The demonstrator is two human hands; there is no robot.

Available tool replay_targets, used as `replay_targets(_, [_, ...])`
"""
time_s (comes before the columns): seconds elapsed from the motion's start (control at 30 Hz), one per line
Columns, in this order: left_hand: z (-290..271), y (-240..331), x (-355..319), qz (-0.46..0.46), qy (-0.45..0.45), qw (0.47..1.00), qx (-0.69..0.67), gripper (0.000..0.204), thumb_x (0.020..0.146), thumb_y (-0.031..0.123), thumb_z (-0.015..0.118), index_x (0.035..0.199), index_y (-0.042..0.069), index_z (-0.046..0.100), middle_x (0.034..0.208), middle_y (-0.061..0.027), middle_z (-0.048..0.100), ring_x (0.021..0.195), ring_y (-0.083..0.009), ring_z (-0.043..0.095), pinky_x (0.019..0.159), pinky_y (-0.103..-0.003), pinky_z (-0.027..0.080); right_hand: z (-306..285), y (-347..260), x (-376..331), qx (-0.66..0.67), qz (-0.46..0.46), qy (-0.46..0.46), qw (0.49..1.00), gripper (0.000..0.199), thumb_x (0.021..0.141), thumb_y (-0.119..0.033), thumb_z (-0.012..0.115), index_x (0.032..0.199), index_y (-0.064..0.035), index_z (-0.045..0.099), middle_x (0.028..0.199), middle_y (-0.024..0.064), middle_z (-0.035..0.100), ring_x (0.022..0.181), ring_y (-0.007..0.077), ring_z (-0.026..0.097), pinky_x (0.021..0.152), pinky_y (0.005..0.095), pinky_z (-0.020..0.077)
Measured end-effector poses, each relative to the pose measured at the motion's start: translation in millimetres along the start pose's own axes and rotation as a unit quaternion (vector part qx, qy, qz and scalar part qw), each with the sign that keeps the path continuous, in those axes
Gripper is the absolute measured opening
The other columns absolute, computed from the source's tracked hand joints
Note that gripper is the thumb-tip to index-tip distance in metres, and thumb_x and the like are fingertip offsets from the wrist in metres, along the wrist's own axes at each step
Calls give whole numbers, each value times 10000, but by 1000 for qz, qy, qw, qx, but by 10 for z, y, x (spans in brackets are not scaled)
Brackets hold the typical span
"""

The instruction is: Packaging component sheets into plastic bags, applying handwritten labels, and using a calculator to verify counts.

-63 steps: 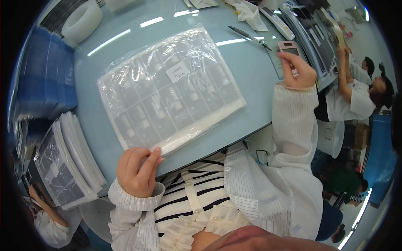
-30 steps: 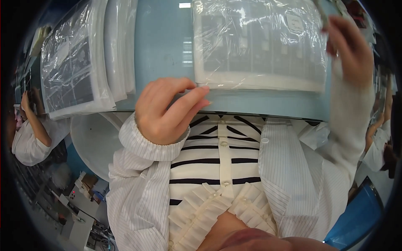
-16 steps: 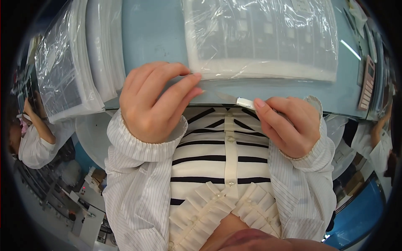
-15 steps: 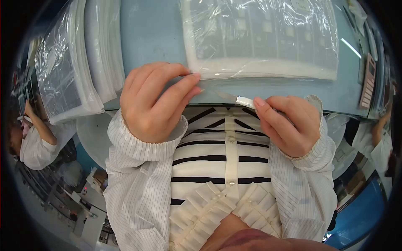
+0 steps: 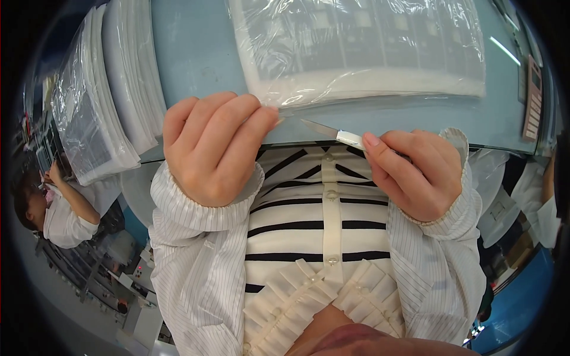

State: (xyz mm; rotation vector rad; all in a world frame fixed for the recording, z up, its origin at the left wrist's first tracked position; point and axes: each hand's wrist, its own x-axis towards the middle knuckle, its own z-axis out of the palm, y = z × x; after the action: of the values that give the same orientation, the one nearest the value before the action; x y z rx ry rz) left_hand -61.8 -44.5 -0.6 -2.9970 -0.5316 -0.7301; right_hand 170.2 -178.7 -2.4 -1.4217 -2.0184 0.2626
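My right hand [image 5: 418, 172] is closed around a small knife [image 5: 351, 139] with a white handle. Its thin pointed blade is bare and aims left, toward my other hand. At the near left corner of a clear plastic bag [image 5: 362, 88], my left hand [image 5: 217, 148] is closed, with thumb and forefinger pinching the film's edge. Inside that bag lies a flat, pale, folded item with rows of see-through pockets. A small gap separates the blade tip from my left fingertips.
Stacks of similar bagged flat items [image 5: 127, 77] lie on the left of the blue-grey table [image 5: 190, 53]. A calculator [image 5: 532, 101] sits near its right edge. Another person [image 5: 71, 207] is at work on the far left. The table's near edge runs just before my body.
My left fingers have closed together at the bag's corner. The knife blade, blurred before, now shows sharply. The view has shifted slightly, so the bag and stacks appear higher and further left.
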Motion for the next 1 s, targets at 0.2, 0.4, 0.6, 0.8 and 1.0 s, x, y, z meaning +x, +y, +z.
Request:
replay_targets(0.2, [5, 26, 31, -37, -6, 999, -22, 162, 689, 87, 755, 830, 79, 674, 819, -19, 652, 707, -165, 625, 716, -277, 412, 10, -16, 3, 22, -10, 3, 1000, 323, 666, 73, 770, 974, 20, 689, 812, 88, 625, 531, 163, 535, 457, 263, 397])
replay_targets(0.4, [-2, 20, 18, -55, 1, 998, -39, 168, 704, 52, 736, 857, 79, 672, 822, -15, 657, 709, -168, 621, 720, -281, 415, 45, -47, 29, 21, 0, 7, 1000, 326, 660, 78, 769, 972, 27, 690, 813, 90, 623, 536, 168, 535, 458, 266, 398])
replay_targets(0.6, [15, 19, 3, -79, 13, 995, -63, 171, 720, 35, 729, 876, 56, 662, 840, -39, 670, 727, -187, 621, 720, -289, 426, 31, -68, 36, 5, -7, 16, 1000, 324, 651, 81, 775, 960, 33, 692, 814, 90, 620, 527, 164, 523, 454, 265, 389])
replay_targets(0.8, [55, 48, -20, -109, 35, 990, -87, 172, 732, 12, 723, 885, 32, 648, 834, -62, 670, 719, -212, 615, 700, -300, 434, 25, -91, 33, 8, 13, 23, 1000, 356, 634, 96, 775, 974, 31, 693, 800, 89, 621, 521, 167, 506, 451, 265, 376])
replay_targets(1.0, [80, 51, -4, -147, 52, 980, -124, 151, 747, 10, 716, 875, 34, 640, 810, -61, 663, 701, -216, 607, 648, -300, 420, 32, -147, 59, 1, 10, 46, 999, 370, 633, 95, 775, 989, 33, 693, 810, 95, 625, 519, 164, 501, 448, 268, 355])
